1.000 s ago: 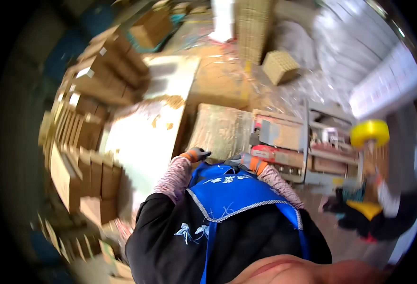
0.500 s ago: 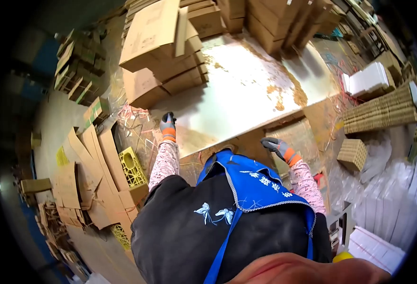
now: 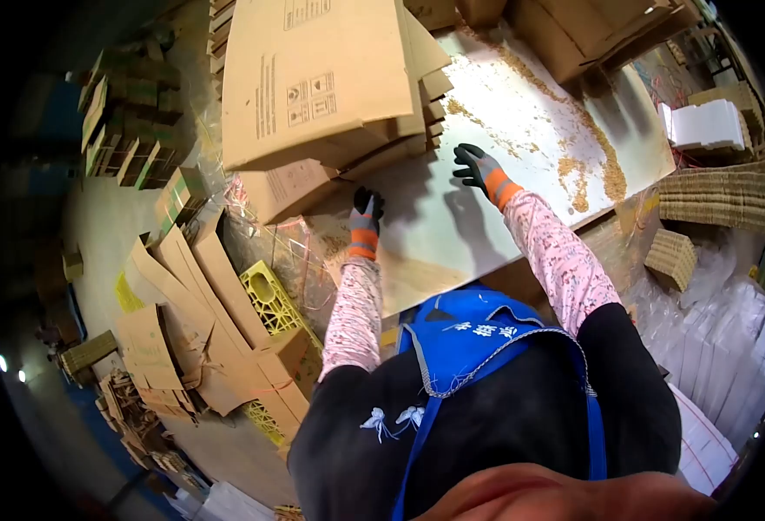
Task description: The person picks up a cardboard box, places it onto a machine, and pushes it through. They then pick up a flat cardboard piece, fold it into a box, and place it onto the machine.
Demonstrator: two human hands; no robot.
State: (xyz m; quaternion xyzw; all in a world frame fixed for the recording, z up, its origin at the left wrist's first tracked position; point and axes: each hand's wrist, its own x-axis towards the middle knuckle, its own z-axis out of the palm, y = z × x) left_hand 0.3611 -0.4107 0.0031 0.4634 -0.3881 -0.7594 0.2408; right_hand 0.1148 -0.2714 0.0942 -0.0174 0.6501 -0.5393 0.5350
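My left hand (image 3: 366,221), in a grey, orange and black work glove, is over the near left part of the white tabletop (image 3: 508,230). It holds nothing, its fingers pointing toward the lower edge of a stack of flattened cardboard boxes (image 3: 326,82). Printed marks show on the top carton, whose flaps jut out to the right. My right hand (image 3: 481,168), gloved alike, reaches out above the table to the right of the stack. Its fingers are spread and empty, and its shadow falls on the white surface below.
Brown crumbs (image 3: 612,169) are scattered over the table's right side. More brown cartons (image 3: 586,30) stand at the back. To my left lean loose cardboard sheets (image 3: 191,278) and a yellow plastic crate (image 3: 274,300). Wrapped white panels (image 3: 721,339) stand at the right.
My right hand has swung from beside my body out over the table. The left hand has moved to the right, nearer the cartons. The view has come closer to the stack.
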